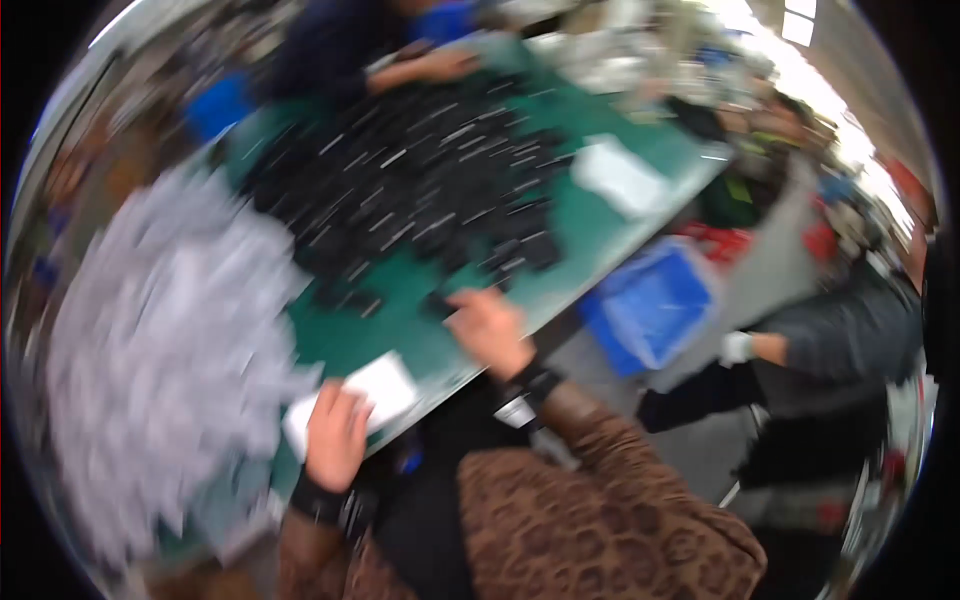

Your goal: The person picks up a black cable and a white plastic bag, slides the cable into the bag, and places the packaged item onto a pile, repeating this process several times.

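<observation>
A white sheet or flat bag [382,390] lies at the near edge of the green table [430,372]. Resting on it is my left hand [335,437], its fingers stretched out over the white surface. To the right, my right hand [490,330] reaches over the tabletop with thumb and fingers closed on a small black piece [438,304]. Motion blur hides the piece's exact kind. Just beyond it spreads a large pile of similar black pieces [400,180], many with pale, shiny streaks.
A tall heap of pale grey-white flat pieces [180,360] stands at the left. A white packet [618,176] lies at the table's right. Beside the table is a blue bin [650,305] with a clear liner. Co-workers' arms show across the table [425,68] and at right [770,348].
</observation>
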### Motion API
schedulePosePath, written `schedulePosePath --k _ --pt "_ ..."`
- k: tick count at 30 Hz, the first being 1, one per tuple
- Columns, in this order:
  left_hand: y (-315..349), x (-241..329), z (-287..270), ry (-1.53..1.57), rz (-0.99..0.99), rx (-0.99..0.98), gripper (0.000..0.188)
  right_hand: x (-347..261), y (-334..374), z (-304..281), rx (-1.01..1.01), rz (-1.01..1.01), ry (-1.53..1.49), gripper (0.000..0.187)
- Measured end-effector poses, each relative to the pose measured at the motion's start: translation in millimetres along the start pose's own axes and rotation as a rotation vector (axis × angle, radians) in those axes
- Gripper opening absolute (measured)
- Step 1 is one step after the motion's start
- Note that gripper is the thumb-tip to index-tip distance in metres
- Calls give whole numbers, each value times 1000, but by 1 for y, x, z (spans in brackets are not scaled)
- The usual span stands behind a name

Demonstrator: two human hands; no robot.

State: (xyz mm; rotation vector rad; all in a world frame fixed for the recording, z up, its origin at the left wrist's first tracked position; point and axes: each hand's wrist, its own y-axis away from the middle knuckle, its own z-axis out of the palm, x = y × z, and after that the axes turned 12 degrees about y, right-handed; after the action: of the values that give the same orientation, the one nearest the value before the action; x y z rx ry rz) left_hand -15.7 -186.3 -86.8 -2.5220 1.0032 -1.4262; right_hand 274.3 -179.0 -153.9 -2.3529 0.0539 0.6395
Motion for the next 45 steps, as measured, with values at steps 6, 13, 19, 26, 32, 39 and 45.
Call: schedulePosePath --k 6,13,19,26,32,39,45 --pt "0 -17 26 -1 -71 -126 19 -9 8 9 -124 19 -137 32" --pt "-25 -18 31 -38 -75 -230 12 9 -4 0 -125 26 -44 33" --pt "-24 -17 33 -33 -83 -174 12 13 -8 -1 -123 20 -54 33" --pt "-7 -22 29 -12 -73 -142 14 -3 2 -1 -131 44 -58 33" --pt "-10 -15 32 -137 85 -39 15 -11 -5 -4 -22 92 -138 23" --pt "-22 -19 44 18 -62 25 6 -17 -18 -33 -266 237 -353 30" --pt "-14 -17 35 245 -381 3 10 -46 -4 -36 -357 -35 -343 31"
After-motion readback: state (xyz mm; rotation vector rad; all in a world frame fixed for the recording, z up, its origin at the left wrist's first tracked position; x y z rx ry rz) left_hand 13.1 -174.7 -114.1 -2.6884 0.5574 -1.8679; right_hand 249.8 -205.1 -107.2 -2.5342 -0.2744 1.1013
